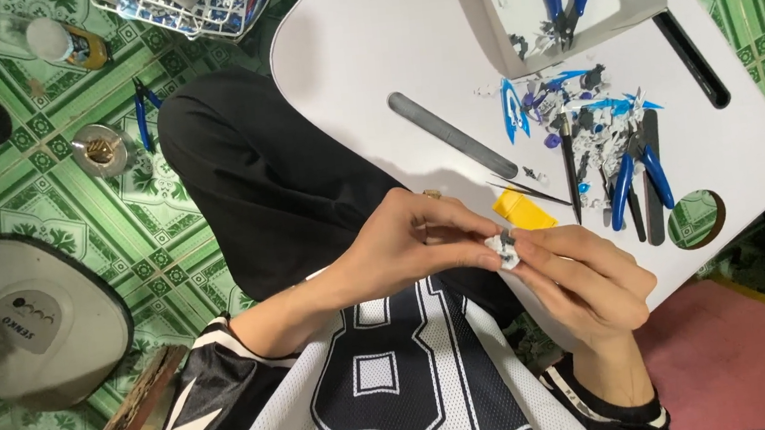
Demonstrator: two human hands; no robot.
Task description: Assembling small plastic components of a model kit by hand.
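My left hand (pixel 409 245) and my right hand (pixel 585 281) meet just off the near edge of a small white table (pixel 366 48). Together they pinch a tiny white and grey plastic model part (pixel 504 249) between fingertips. Most of the part is hidden by the fingers. Just beyond the hands lie a yellow plastic piece (pixel 524 212) and thin dark tweezers (pixel 530 191).
On the table lie a long grey file (pixel 452 133), blue-handled nippers (pixel 638 183), a thin knife (pixel 571 169), a heap of blue and white plastic scraps (pixel 583 111) and a white box (pixel 516 52) holding blue pliers. A fan base (pixel 28 319), a bottle (pixel 67 44) and a wire basket (pixel 185 5) stand on the green tiled floor.
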